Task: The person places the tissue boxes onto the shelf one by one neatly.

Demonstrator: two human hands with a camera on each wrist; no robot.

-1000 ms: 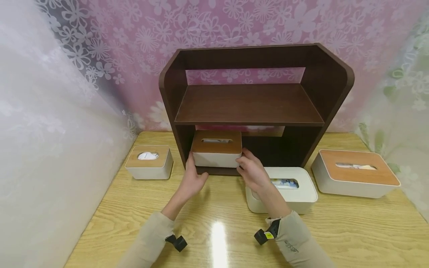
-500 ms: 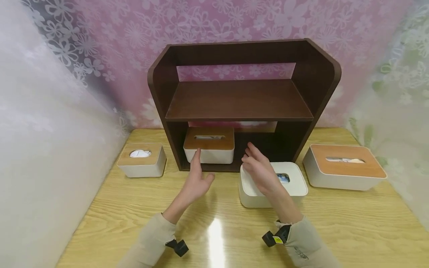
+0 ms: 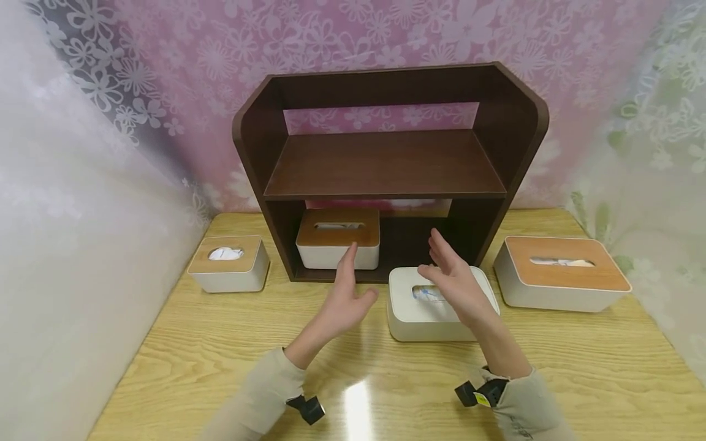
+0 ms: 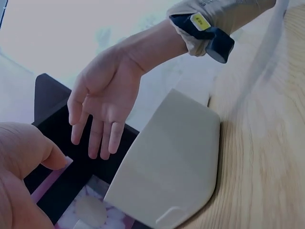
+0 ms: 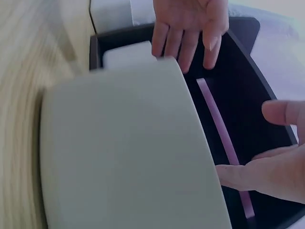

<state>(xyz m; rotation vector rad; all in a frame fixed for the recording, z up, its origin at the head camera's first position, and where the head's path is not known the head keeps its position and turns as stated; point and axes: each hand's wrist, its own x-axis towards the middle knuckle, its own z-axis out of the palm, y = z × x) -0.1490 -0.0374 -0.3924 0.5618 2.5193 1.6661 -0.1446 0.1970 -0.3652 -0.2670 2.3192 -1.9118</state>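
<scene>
A tissue box with a brown wood-look lid [image 3: 338, 237] sits in the left part of the dark shelf's lower compartment. My left hand [image 3: 342, 309] is held in front of it with straight fingers, holding nothing. Over the all-white tissue box [image 3: 410, 312] on the table hovers my right hand [image 3: 460, 285], its fingers extended and its palm turned inward. In the left wrist view the right hand [image 4: 107, 86] shows loose fingers beside the white box [image 4: 167, 162]. The right wrist view has the right fingers [image 5: 238, 176] close to that box's edge; contact cannot be told.
A dark brown two-tier shelf [image 3: 386, 162] stands at the back of the wooden table [image 3: 182, 367]. To its left is a small tissue box with a light wood lid [image 3: 228, 263]. A larger one with an orange-brown lid [image 3: 568, 272] stands to the right.
Both hands have let go of the brown-lidded tissue box, which stays in the lower compartment. They have drawn back and shifted right, towards the all-white box. The head view has shifted slightly.
</scene>
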